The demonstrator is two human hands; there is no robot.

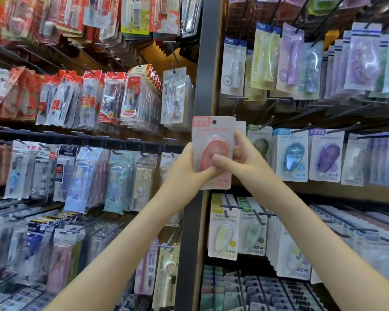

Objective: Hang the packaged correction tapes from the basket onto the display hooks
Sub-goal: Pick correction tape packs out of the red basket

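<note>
- Pink correction tape pack (212, 135): upright, hang-hole at top, held in front of the dark post (206, 63) between two display panels; not on any hook.
- Second card (241, 126): edge showing just behind the pink pack.
- Left hand (184, 173): grips the pack's lower left, thumb across the front.
- Right hand (245, 162): thumb on the blister, fingers curled round the right edge.
- Hook (268, 122): just right of the pack, carrying a green-tabbed pack.
- Blue pack (292, 156), purple pack (326, 156): hanging further right.
- Yellow pack (222, 227): hanging on the row below.
</note>
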